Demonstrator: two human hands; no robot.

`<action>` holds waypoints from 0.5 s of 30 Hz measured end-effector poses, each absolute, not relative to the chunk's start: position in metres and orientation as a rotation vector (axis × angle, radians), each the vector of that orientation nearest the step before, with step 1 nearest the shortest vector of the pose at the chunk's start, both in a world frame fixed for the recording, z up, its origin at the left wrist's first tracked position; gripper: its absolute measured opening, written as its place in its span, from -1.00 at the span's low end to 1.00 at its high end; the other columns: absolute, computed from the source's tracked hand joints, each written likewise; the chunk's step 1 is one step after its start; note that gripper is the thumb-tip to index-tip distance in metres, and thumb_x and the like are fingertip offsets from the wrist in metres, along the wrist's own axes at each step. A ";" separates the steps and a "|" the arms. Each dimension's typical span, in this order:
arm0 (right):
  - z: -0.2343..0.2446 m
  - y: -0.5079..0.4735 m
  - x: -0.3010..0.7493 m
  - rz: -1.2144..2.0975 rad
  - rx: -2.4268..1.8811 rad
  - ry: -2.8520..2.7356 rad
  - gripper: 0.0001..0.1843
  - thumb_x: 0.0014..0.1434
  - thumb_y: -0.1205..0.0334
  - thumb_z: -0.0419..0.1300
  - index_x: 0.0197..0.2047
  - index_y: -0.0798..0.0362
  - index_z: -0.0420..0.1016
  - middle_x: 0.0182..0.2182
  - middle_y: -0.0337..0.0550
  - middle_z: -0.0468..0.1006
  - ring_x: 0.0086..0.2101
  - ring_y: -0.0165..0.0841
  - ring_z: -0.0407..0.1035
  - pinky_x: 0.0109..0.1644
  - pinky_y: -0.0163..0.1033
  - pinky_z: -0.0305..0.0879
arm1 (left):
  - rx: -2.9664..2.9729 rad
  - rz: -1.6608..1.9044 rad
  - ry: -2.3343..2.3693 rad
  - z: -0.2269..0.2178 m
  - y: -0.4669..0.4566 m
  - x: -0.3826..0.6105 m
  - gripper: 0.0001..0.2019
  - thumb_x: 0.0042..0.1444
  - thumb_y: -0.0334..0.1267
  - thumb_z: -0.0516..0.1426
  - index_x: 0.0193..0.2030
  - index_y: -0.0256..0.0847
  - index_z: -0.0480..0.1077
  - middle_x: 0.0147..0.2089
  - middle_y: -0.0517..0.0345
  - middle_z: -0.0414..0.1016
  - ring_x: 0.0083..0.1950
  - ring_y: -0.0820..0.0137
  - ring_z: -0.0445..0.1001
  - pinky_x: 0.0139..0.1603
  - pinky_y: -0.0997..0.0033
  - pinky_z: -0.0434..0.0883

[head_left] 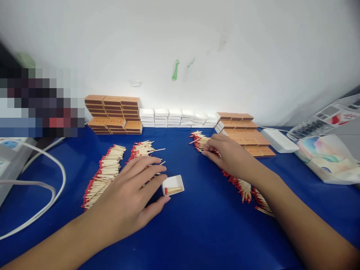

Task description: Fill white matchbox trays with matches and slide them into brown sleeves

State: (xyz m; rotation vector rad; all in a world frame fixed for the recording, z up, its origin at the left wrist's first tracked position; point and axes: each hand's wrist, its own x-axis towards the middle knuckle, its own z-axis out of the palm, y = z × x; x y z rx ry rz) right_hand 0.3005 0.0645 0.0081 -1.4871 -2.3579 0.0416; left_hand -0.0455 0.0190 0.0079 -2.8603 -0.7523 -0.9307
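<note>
A small white matchbox tray (173, 182) with several red-tipped matches (174, 190) along its near side lies on the blue table. My left hand (137, 191) holds it at the left end between thumb and index finger, its other fingers stretched out over a match pile (142, 149). Farther right, my right hand (222, 150) is closed in a pinch at a long heap of matches (200, 140). Thumb and fingertips meet on matches there; how many they hold is hidden. This heap continues under my wrist to more matches (242, 187).
Another match pile (108, 165) lies on the left. Along the wall stand orange matchboxes (112, 108), white trays (174, 118) and more matchboxes (242, 137). A white block (279, 140) and a tissue pack (327, 157) are at right. White cables (63, 176) curve at left.
</note>
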 end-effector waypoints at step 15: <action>0.018 0.052 0.284 0.141 -1.477 -2.376 -0.82 0.49 0.20 0.23 -0.21 -0.02 0.55 -0.18 -0.04 0.58 -0.15 -0.16 0.49 -0.11 -0.10 0.39 | -2.877 -0.924 -0.767 0.007 0.019 -0.046 -0.76 0.44 -0.27 0.27 0.18 -0.28 0.54 0.11 -0.13 0.69 0.31 -0.04 0.57 0.34 -0.21 0.59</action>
